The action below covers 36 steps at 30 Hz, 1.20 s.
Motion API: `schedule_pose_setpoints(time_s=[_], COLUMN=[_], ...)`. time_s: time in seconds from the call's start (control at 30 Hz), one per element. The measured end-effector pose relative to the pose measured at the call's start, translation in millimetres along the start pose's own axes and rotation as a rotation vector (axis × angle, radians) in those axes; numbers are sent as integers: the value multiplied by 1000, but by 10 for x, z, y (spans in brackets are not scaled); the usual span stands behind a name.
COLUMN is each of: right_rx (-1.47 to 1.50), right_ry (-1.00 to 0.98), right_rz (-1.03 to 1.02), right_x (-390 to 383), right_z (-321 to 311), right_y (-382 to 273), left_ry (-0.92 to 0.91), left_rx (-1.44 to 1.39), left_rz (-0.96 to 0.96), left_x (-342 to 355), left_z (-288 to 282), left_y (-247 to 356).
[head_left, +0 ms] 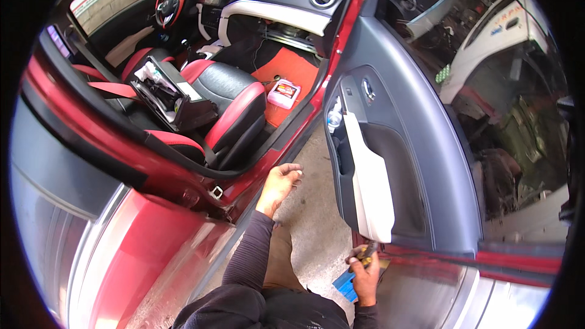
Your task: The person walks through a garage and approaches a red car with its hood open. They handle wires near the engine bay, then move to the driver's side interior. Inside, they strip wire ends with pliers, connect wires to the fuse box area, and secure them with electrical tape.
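Note:
My left hand [279, 187] is in the open doorway between the seat and the door, its fingers curled together. A tiny pale spot shows at the fingertips; whether it is a held object I cannot make out. Low on the right, my right hand [365, 274] is closed around a yellow-and-black tool [367, 257], mostly covered by the fingers. It is just below the end of the white armrest [372, 189] on the open car door [420, 146]. A flat blue object [345, 284] shows beside this hand; whether it is held is unclear.
A black-and-red car seat [228, 85] is left of the doorway, with a detached glove box [173, 97] full of items on it. A pink-filled container [284, 94] stands on the orange floor mat [304, 76]. A clear bottle [334, 116] sits in the door pocket.

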State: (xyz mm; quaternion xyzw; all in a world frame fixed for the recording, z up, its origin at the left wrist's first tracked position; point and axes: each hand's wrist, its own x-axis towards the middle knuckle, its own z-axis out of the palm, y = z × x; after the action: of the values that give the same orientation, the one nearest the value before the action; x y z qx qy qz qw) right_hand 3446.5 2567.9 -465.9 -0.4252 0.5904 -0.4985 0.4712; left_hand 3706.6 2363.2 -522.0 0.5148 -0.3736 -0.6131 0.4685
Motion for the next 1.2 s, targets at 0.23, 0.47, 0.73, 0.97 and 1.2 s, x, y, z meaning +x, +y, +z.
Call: schedule_pose_setpoints(time_s=[0.23, 0.47, 0.73, 0.97, 1.2], right_rx=[-118, -443, -1257, -1623, -1242], right_ry=[-293, -282, -656, -664, -747], right_rz=[54, -214, -577, -150, -574], right_x=[2030, 5528, 9038, 9808, 9455], right_z=[1148, 3150, 5107, 5708, 5293], right_y=[140, 283, 1271, 2134, 1688], left_ry=[324, 27, -323, -498, -394], left_rx=[-376, -1193, -1531, -1660, -1581], left_rz=[231, 340, 317, 293, 282], left_x=[1709, 4098, 4327, 4394, 4371], left_z=[-923, -1893, -2274, -2382, -2365], left_y=[326, 562, 197, 177, 174])
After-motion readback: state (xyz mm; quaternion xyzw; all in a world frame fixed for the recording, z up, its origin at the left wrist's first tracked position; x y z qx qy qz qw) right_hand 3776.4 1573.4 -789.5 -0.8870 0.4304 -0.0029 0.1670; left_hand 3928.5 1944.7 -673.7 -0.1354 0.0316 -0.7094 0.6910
